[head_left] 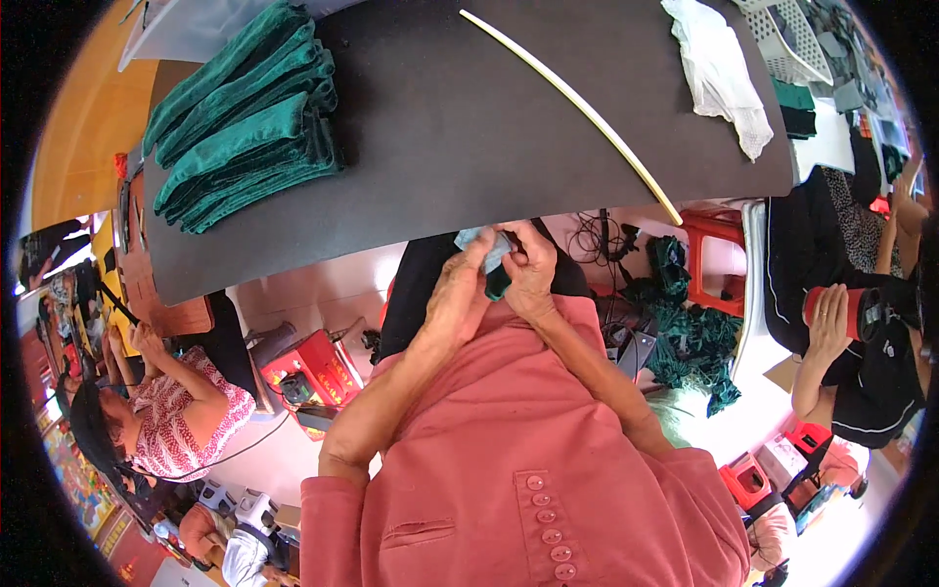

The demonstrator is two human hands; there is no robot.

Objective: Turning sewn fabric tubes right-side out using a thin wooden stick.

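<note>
At the near edge of the black table [469, 127], just off its rim and close to the person's chest, both hands meet over a small piece of cloth [494, 262] — pale blue on top, dark green below. The left hand [458, 293] closes its fingers on the cloth from the left; the right hand [533, 266] pinches it from the right. On the table lie a stack of folded green fabric [245, 117], a long pale stick [577, 108] and a white cloth [722, 73] — all well apart from the hands.
</note>
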